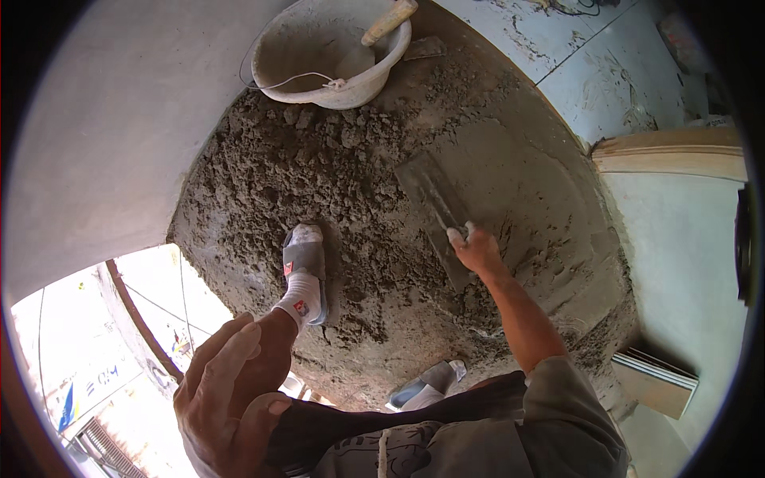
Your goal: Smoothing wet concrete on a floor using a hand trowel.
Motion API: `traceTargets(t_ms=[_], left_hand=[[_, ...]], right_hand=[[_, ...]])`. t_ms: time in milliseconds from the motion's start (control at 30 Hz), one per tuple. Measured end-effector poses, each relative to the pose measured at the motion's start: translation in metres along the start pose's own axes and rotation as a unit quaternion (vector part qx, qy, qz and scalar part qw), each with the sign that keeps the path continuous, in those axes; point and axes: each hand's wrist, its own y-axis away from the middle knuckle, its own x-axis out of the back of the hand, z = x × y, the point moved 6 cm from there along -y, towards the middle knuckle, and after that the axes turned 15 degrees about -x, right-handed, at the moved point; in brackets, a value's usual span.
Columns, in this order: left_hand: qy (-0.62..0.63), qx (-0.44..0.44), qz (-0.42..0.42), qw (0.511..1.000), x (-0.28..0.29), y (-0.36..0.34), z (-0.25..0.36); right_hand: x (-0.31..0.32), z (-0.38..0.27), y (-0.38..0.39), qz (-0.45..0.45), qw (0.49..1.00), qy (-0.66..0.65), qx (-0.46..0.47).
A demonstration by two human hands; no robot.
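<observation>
Near, the left hand rests on the knee, fingers loose and open, holding nothing. Farther right, the right hand grips a flat trowel lying on the gray mortar. Far off sits a white bucket.

Daylight glare lower left, overexposed; mortar evenly lit, sharp; fisheye bending, dark vignette corners.
</observation>
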Motion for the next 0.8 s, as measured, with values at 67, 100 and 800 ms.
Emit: traceTargets(t_ms=[67,100,800], left_hand=[[0.004,0.004,0.014,1.0,0.003,0.002,0.002],[0.011,-0.001,0.024,1.0,0.005,0.002,0.002],[0.019,0.045,0.044,0.998,0.022,0.042,-0.031]], right_hand=[[-0.043,-0.019,0.049,-0.084,0.994,0.044,0.053],[-0.057,-0.022,0.068,-0.103,0.989,0.068,0.076],[0.054,-0.151,-0.045,0.08,0.931,0.25,0.252]])
